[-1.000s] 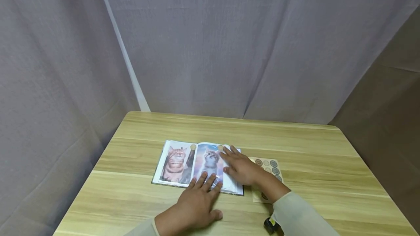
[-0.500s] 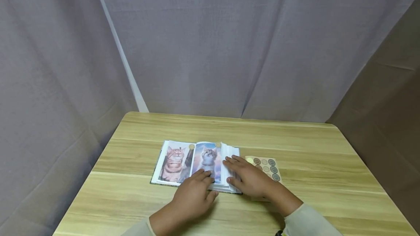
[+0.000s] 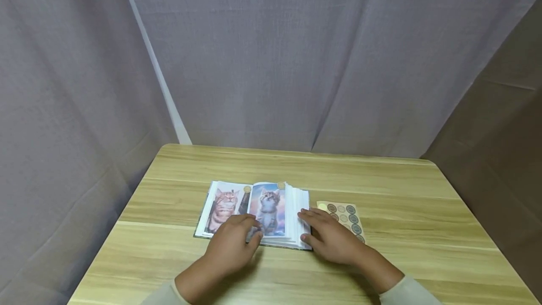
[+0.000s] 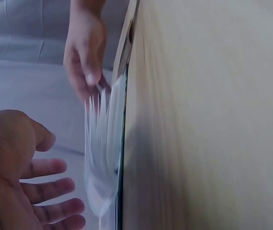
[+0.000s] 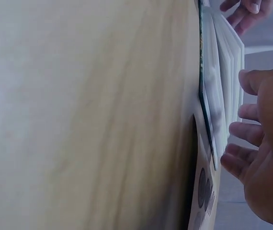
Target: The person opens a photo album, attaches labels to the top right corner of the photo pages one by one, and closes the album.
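A small photo album (image 3: 298, 213) lies open on the table. Its left page carries a picture of an orange cat (image 3: 224, 206), its right page one of a grey kitten (image 3: 268, 206). A round gold sticker (image 3: 247, 189) marks the corner of the cat page, and a similar one (image 3: 281, 186) the kitten page. My left hand (image 3: 230, 244), fingers relaxed, is over the lower middle of the album and hides part of both pictures. The right hand (image 3: 332, 236) has its fingertips at the album's right edge. In the left wrist view the loose pages (image 4: 98, 139) stand fanned up.
A sheet of round stickers (image 3: 345, 215) lies just right of the album, partly under my right hand and forearm. The wooden table (image 3: 169, 168) reaches back to a grey curtain (image 3: 254, 60).
My left hand has slid left off the kitten picture's lower part. The right hand has drawn right and toward me, from the kitten page to the album's edge, uncovering the page edges.
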Demonstrator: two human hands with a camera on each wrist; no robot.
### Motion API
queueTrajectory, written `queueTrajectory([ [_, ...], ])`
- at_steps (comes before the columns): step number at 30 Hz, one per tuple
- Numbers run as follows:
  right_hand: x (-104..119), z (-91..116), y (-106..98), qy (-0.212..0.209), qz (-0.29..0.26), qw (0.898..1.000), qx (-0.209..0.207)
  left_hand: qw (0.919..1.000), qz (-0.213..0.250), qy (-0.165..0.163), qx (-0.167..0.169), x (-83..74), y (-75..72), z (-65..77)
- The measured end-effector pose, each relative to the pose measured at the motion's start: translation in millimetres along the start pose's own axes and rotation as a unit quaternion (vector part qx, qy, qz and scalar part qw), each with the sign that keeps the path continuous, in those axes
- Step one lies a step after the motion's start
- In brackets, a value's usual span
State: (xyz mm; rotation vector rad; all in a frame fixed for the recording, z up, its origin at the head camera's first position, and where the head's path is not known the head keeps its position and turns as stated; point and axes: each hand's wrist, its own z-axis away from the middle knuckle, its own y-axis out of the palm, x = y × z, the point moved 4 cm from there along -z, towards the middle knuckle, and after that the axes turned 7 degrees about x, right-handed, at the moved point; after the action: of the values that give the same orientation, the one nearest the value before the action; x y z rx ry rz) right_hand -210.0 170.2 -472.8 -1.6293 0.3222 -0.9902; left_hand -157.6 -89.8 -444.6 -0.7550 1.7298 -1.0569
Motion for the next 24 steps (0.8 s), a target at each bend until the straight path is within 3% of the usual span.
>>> queueTrajectory([
  [4, -3, 7, 2, 0.009, 0.014, 1.0, -0.004, 0.9989, -0.018, -0.036, -0.024, 15.0, -9.4, 2.9],
  [8, -5, 13, 2, 0.011, 0.034, 0.999, -0.016, 0.9927, -0.049, -0.103, -0.039, 34.3, -21.4, 8.3],
  [11, -6, 18, 2, 0.011, 0.047, 0.999, -0.024, 0.9831, -0.064, -0.171, -0.011, 50.0, -27.6, 12.7],
  [14, -6, 21, 2, 0.009, 0.06, 0.998, -0.029, 0.9725, -0.073, -0.218, 0.036, 62.3, -31.9, 15.9],
  [17, -7, 23, 3, 0.007, 0.07, 0.997, -0.031, 0.9644, -0.085, -0.241, 0.067, 71.0, -34.0, 18.2],
  [24, -6, 24, 4, -0.004, 0.081, 0.996, -0.032, 0.9508, -0.092, -0.281, 0.091, 85.1, -32.3, 22.9],
])
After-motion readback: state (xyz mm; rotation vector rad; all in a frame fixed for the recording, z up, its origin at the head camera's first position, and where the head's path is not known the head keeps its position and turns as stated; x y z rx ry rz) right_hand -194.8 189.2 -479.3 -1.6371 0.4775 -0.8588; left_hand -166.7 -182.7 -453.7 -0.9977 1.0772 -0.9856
